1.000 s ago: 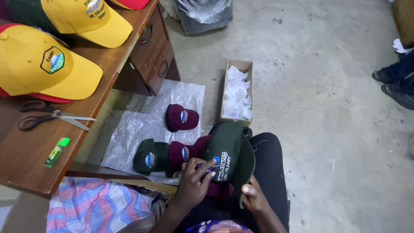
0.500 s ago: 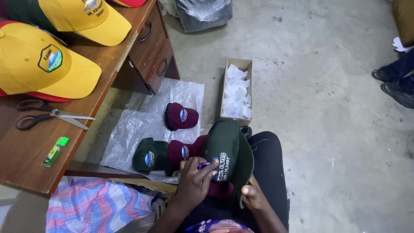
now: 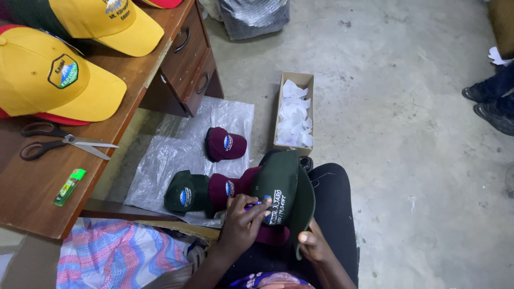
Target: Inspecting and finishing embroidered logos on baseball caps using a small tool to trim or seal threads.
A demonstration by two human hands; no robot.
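Both hands have hardly moved since a moment ago; only the left hand's fingers have slid a tiny bit along the green cap, and the view has drifted slightly.

Far to the left of the green cap is a wooden desk. On it lie a big yellow cap, black-handled scissors and a small green lighter. A second yellow cap sits further back on the desk.

Just left of the green cap, a clear plastic sheet is spread on the floor. A dark green cap and a maroon cap lie on it, side by side and touching. Another maroon cap lies a little further away on the sheet.

The left hand rests on the green cap, with its fingers bent and pinched around a small purple tool; I cannot tell what the tool is. It touches the white stitched letters.

The green cap sits on the person's lap, over black trousers, with another maroon cap partly hidden under it.

The right hand grips the green cap's brim from below, thumb pressed on the edge.

Behind the green cap stands a cardboard box of white paper scraps. Far to the right are another person's dark shoes.
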